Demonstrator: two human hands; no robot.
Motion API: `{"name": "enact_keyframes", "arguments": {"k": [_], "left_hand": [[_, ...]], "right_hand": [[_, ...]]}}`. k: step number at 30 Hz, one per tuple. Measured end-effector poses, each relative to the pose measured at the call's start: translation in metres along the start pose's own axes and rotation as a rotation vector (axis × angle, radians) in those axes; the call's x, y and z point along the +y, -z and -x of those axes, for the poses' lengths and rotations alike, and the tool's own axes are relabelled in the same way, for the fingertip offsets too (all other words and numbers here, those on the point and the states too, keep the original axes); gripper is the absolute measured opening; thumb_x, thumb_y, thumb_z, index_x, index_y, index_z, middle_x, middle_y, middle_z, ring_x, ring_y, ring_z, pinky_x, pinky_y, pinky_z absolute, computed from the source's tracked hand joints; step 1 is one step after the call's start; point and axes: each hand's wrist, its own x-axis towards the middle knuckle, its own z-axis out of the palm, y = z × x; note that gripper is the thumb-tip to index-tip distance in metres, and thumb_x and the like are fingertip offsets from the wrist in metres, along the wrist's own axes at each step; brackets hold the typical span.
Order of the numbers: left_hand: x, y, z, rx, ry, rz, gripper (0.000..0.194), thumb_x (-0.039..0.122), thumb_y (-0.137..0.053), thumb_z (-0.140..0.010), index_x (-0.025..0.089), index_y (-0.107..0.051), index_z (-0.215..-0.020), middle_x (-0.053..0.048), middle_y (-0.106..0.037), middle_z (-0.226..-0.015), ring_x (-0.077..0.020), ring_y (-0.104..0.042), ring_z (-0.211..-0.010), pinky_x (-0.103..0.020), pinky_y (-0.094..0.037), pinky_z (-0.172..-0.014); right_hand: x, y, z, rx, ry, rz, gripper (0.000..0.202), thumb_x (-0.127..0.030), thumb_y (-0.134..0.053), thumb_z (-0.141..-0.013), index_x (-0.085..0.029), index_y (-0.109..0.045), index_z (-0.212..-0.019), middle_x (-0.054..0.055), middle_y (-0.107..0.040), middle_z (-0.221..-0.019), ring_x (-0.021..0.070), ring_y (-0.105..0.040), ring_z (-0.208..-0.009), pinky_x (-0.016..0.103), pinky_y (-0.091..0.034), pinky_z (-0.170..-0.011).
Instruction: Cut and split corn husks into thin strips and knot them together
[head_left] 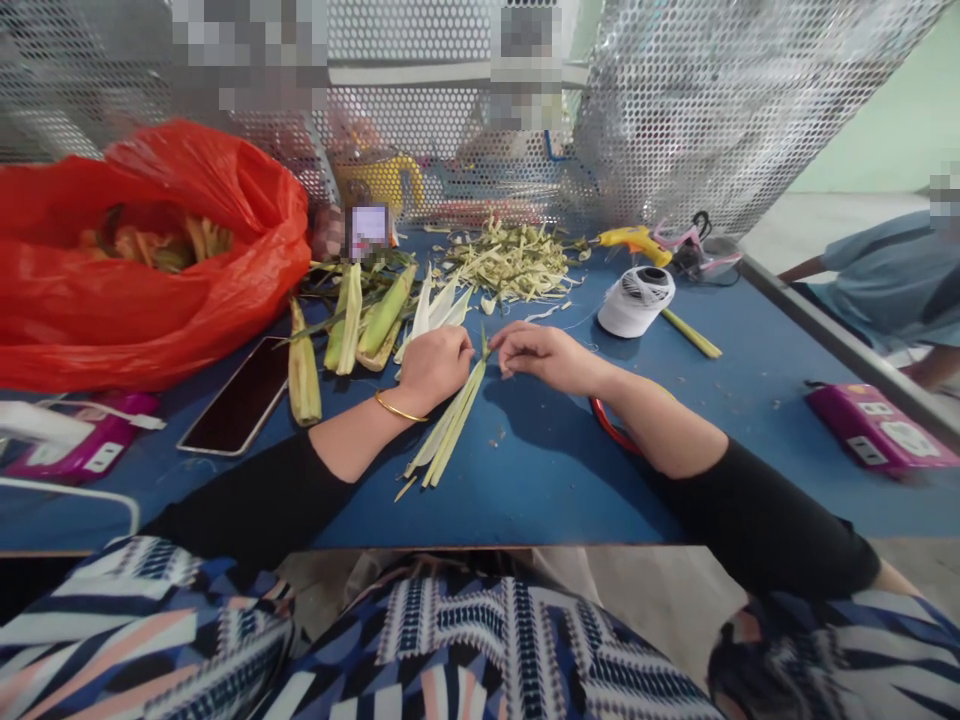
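Observation:
My left hand [437, 362], with a gold bangle at the wrist, is closed on the top of a bundle of pale green corn husk strips [454, 425], whose loose ends fan down toward me. My right hand [546, 358] is just right of the bundle's tip, fingers curled together; what they pinch, if anything, is too small to make out. White husk leaves [433, 305] lie behind my left hand. Beyond my right hand stands a spool of white thread [636, 305], with fine loose thread on the table near it.
Left are husk pieces [304, 375], a phone [240, 400] and a red plastic bag [247, 220]. Shredded husk [517, 260] is heaped at the back. A yellow glue gun [634, 243], scissors [694, 235] and purple power strip [877, 425] lie right. A person [885, 270] is beyond the edge.

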Motion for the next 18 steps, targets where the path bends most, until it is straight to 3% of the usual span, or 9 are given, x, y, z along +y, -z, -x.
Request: {"name": "enact_keyframes", "arguments": {"k": [3, 5, 8, 13, 18], "left_hand": [[0.0, -0.001, 0.0, 0.002, -0.016, -0.027, 0.012, 0.018, -0.054, -0.082, 0.02, -0.065, -0.077, -0.009, -0.07, -0.083, -0.0245, -0.065, -0.081, -0.032, -0.041, -0.065], [0.001, 0.0, -0.001, -0.007, -0.002, -0.035, 0.014, 0.018, -0.052, -0.082, 0.02, -0.065, -0.078, -0.009, -0.071, -0.084, -0.024, -0.065, -0.082, -0.032, -0.041, -0.065], [0.0, 0.001, -0.001, -0.04, 0.04, -0.02, 0.017, 0.021, -0.05, -0.084, 0.019, -0.067, -0.08, -0.008, -0.072, -0.088, -0.0235, -0.065, -0.084, -0.032, -0.042, -0.067], [0.0, 0.004, -0.001, -0.065, 0.084, 0.038, 0.018, 0.026, -0.052, -0.085, 0.02, -0.069, -0.084, -0.006, -0.073, -0.091, -0.0224, -0.065, -0.087, -0.031, -0.042, -0.068], [-0.001, 0.003, -0.003, -0.083, 0.121, 0.073, 0.02, 0.027, -0.052, -0.084, 0.02, -0.071, -0.084, -0.005, -0.074, -0.088, -0.022, -0.065, -0.084, -0.03, -0.042, -0.067]], "right_hand": [[-0.002, -0.009, 0.0, -0.05, 0.03, -0.201, 0.008, -0.022, -0.056, -0.082, -0.017, -0.06, -0.077, 0.007, -0.068, -0.101, 0.0155, -0.065, -0.087, 0.031, -0.049, -0.081], [-0.001, -0.014, 0.0, -0.08, -0.032, -0.292, 0.007, -0.023, -0.055, -0.084, -0.017, -0.057, -0.08, 0.005, -0.069, -0.088, 0.0144, -0.066, -0.077, 0.03, -0.05, -0.075], [0.005, -0.016, -0.002, 0.021, -0.112, -0.285, 0.005, -0.02, -0.053, -0.085, -0.018, -0.053, -0.08, -0.002, -0.063, -0.065, 0.0126, -0.065, -0.065, 0.026, -0.048, -0.066], [0.012, -0.01, -0.001, 0.204, -0.155, 0.024, 0.003, -0.021, -0.055, -0.084, -0.019, -0.057, -0.084, -0.006, -0.055, -0.057, 0.0106, -0.055, -0.052, 0.023, -0.041, -0.056], [0.011, -0.02, 0.0, 0.168, 0.093, 0.327, 0.007, -0.016, -0.064, -0.08, -0.019, -0.068, -0.085, 0.0, -0.058, -0.077, 0.0108, -0.054, -0.065, 0.023, -0.041, -0.062]]}}
